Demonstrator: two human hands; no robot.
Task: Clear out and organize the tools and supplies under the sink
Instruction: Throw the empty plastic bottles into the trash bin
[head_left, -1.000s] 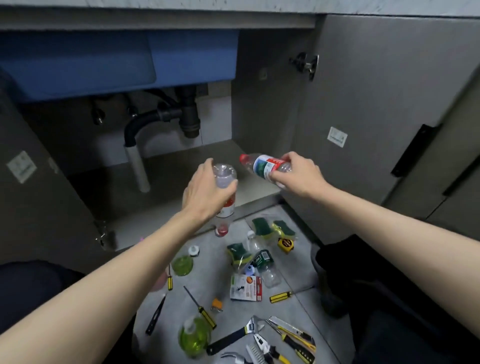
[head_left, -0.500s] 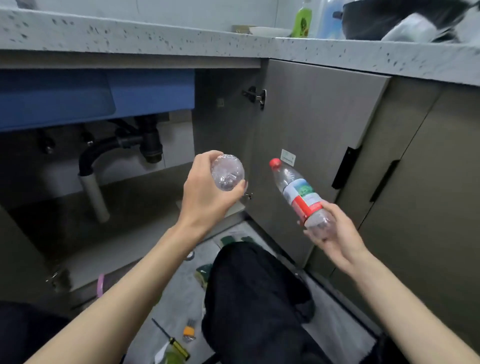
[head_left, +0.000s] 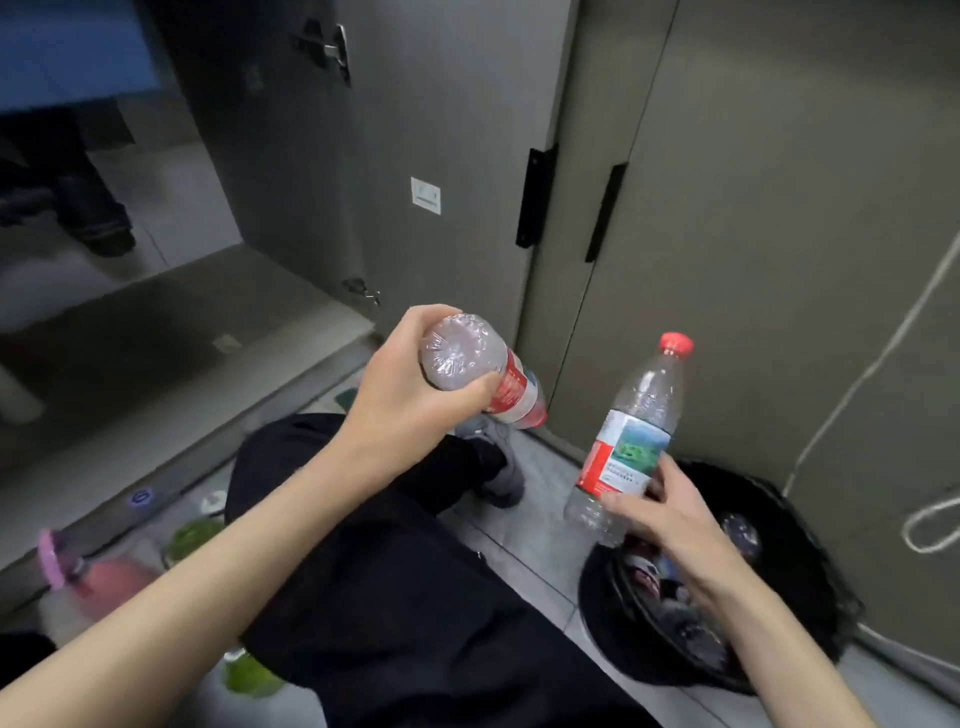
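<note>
Bottles fill both of your hands. Your left hand (head_left: 410, 395) wraps its fingers and thumb around the base end of one clear plastic bottle (head_left: 483, 376), gripping it firmly; the bottle lies tilted with its ribbed bottom facing you and its red-and-white label pointing away and down toward the cabinet doors (head_left: 727, 208). Its cap end is hidden behind the body, so you cannot tell whether it is capped.

Your right hand (head_left: 670, 519) holds a second clear bottle (head_left: 631, 441) near its lower end, fingers curled round the crumpled base, thumb across the front. This one stands nearly upright, leaning slightly right, with a red cap on top and a label showing red, white and a green-blue picture. It looks empty.

The second bottle hangs just above a black-lined trash bin (head_left: 789, 504) on the floor at your right, and the bin already holds what seem to be other clear bottles, though the contents are blurred. The two bottles are near each other but apart.

Your dark-trousered leg (head_left: 395, 597) crosses the middle of the view. To its left, on the floor by the open sink cabinet (head_left: 156, 332), sit blurred green containers (head_left: 195, 538) and a pink-topped bottle (head_left: 98, 582).
</note>
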